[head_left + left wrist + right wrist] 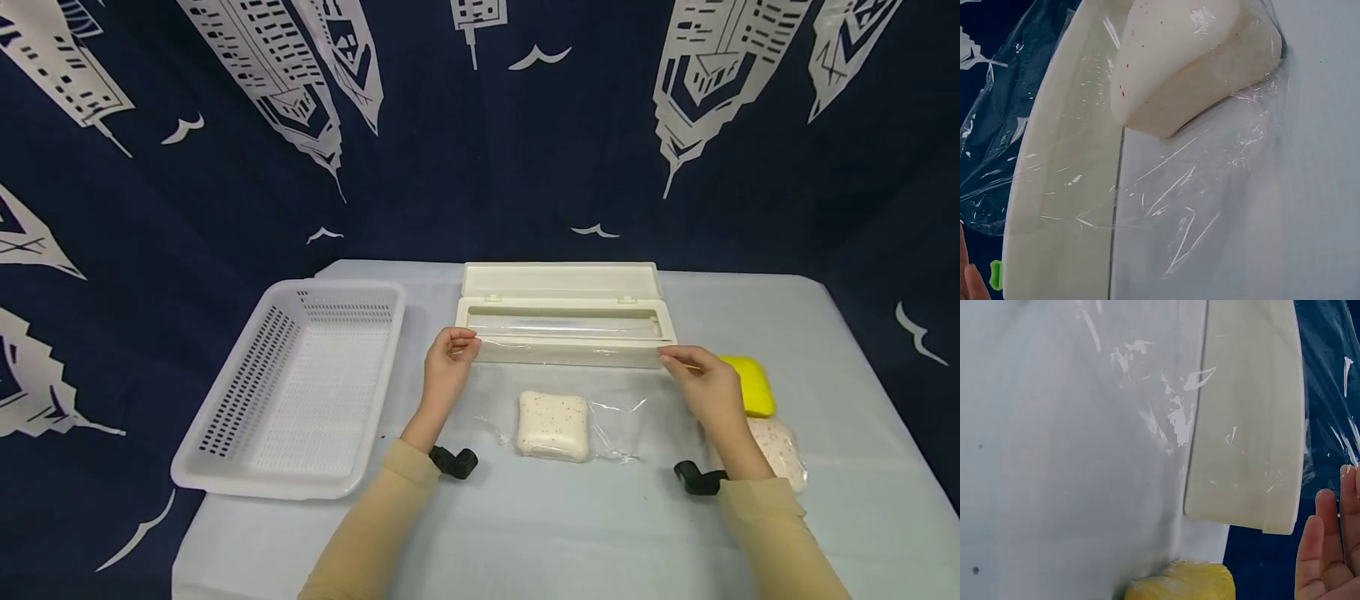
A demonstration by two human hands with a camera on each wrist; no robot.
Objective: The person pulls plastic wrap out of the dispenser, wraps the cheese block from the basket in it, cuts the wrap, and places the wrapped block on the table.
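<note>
A cream cling film dispenser point(570, 352) stands at the back of the table with its lid point(561, 281) raised. Clear plastic wrap point(617, 421) stretches from it toward the front. My left hand point(448, 367) pinches the wrap at the dispenser's left front corner; in the left wrist view only its fingertips point(974, 284) show. At the right front corner my right hand point(705, 387) pinches the wrap's other side, its fingers point(1329, 544) visible in the right wrist view. Between the forearms sits a white, red-speckled, rounded block point(553, 427), with film around it.
To the left stands a white perforated plastic basket point(378, 367). Beside my right hand lie a yellow rounded block point(750, 386), film-covered in the right wrist view, and a wrapped speckled block point(780, 450), partly behind the forearm. A pale cloth covers the table point(570, 542).
</note>
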